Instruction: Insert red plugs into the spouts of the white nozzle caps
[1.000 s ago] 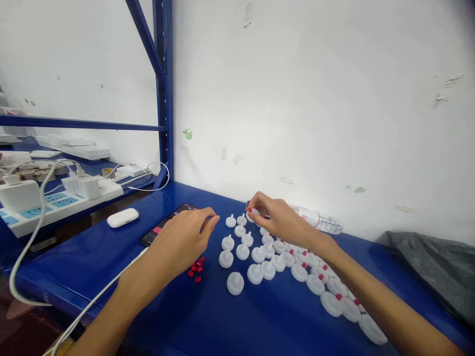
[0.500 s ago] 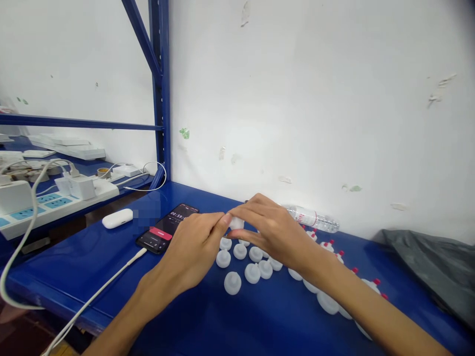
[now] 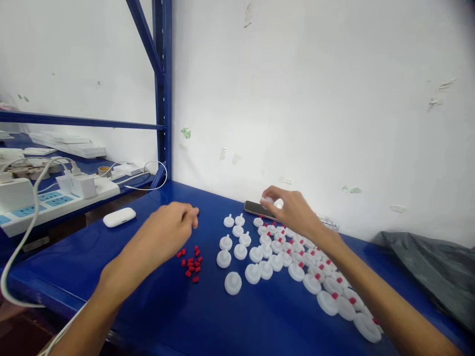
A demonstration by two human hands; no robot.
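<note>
My left hand (image 3: 168, 230) is closed, fingers curled in, above the left part of the blue table; whether anything is in its fingertips is hidden. Just below it lie several small red caps (image 3: 190, 264). Farther right my right hand (image 3: 287, 205) is raised near the wall, its fingers closed on a white nozzle cap (image 3: 266, 200), partly covered by them. Between the hands stand several plain white nozzle caps (image 3: 233, 283) with bare spouts. Under and beside my right forearm are several white nozzle caps with red tips (image 3: 311, 283), crowded together.
A dark phone (image 3: 254, 207) lies by the wall behind my right hand, with part of a clear bottle (image 3: 329, 224) beyond the wrist. A white case (image 3: 119, 217) is on the left. Power strips with cables and a blue post (image 3: 167, 99) border that side; dark grey sheeting (image 3: 426, 272) lies right.
My hands have come apart. The left moved left and down, the right moved right and up with the white nozzle cap. The red caps have come into sight.
</note>
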